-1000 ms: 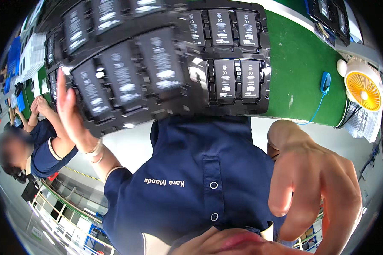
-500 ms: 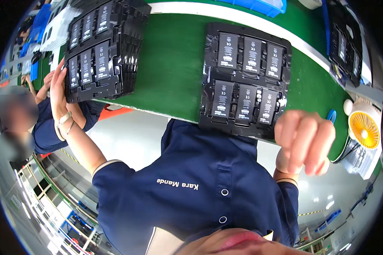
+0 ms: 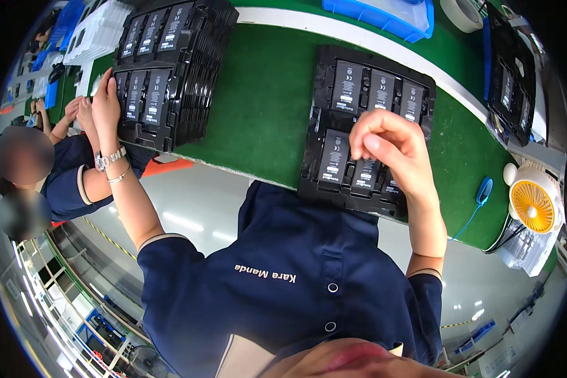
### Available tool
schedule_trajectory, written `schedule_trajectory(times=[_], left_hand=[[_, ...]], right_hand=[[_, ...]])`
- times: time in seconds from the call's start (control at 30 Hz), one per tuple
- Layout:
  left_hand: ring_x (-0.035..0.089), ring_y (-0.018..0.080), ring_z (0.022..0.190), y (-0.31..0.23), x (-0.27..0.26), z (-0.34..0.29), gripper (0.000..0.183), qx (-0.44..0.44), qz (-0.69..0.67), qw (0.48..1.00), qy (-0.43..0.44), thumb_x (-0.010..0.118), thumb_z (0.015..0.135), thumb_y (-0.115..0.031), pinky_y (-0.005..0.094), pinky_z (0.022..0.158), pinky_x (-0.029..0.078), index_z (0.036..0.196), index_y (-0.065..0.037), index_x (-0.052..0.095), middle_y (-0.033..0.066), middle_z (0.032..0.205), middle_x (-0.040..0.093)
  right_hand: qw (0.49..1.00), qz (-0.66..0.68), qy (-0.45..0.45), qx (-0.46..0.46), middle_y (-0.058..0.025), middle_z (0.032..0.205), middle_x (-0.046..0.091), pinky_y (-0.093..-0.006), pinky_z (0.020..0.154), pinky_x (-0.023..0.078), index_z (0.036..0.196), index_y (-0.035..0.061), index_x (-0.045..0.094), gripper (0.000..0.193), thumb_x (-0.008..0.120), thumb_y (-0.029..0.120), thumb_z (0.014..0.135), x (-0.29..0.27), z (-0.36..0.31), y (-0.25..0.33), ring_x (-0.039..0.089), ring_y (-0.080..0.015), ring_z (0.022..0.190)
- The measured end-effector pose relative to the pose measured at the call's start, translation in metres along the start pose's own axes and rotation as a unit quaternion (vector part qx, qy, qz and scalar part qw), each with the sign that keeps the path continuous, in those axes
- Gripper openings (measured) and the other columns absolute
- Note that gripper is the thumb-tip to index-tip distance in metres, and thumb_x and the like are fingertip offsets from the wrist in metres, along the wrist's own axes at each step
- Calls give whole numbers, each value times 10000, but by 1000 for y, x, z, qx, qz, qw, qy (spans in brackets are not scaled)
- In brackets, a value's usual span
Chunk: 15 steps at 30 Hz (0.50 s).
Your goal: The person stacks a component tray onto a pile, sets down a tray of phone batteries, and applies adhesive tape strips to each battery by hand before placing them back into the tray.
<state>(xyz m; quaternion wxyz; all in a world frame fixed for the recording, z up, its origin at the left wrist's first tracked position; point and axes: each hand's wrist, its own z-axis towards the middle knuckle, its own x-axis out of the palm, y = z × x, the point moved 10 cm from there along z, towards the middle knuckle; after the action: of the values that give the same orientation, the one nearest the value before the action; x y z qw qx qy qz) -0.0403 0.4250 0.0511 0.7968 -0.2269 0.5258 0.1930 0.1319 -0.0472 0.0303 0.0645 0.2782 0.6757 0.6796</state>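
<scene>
My left hand (image 3: 106,104) reaches to the tall stack of black plastic trays (image 3: 195,94) at the left. Its fingers lie stretched along the top tray's left edge, touching it. Flat black batteries (image 3: 156,101) with white print sit in that tray's slots. My right hand (image 3: 394,148) hangs over a single black tray (image 3: 312,170) with two rows of the same flat batteries (image 3: 334,157). Its thumb and fingers are curled together, and whatever may be between them is hidden. The hand covers part of the lower right slots.
A blue bin (image 3: 384,19) and a roll of tape (image 3: 463,14) stand at the back. To the right are another black tray (image 3: 510,82), a blue clip with a cord (image 3: 484,191) and a small yellow-and-white fan (image 3: 534,198). Beyond my left arm sits a person, hands (image 3: 75,113) near the stack.
My right hand has swung left from beside the single tray to above its lower row, turning as it came. My left hand stays at the stack. The whole view has shifted slightly.
</scene>
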Motion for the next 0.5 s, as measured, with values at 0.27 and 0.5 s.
schedule_trajectory(times=[0.27, 0.5], left_hand=[[579, 352, 1096, -18, -1, 3, 338, -35, -54, 998, 18, 469, 958, -203, 356, 916, 442, 1245, -46, 554, 221, 1152, 613], [657, 172, 836, -231, -32, -78, 306, 20, -486, 874, 25, 438, 987, -188, 263, 697, 523, 1136, 46, 567, 132, 948, 667]], right_hand=[[703, -691, -95, -140, -81, 1077, 575, -374, 848, 454, 1032, 34, 592, 357, 732, 153, 726, -10, 26, 12, 529, -249, 1030], [593, -775, -10, -219, -85, 1008, 585, -391, 942, 421, 1008, 23, 587, 409, 730, 236, 690, 3, 40, 0, 549, -253, 1010]])
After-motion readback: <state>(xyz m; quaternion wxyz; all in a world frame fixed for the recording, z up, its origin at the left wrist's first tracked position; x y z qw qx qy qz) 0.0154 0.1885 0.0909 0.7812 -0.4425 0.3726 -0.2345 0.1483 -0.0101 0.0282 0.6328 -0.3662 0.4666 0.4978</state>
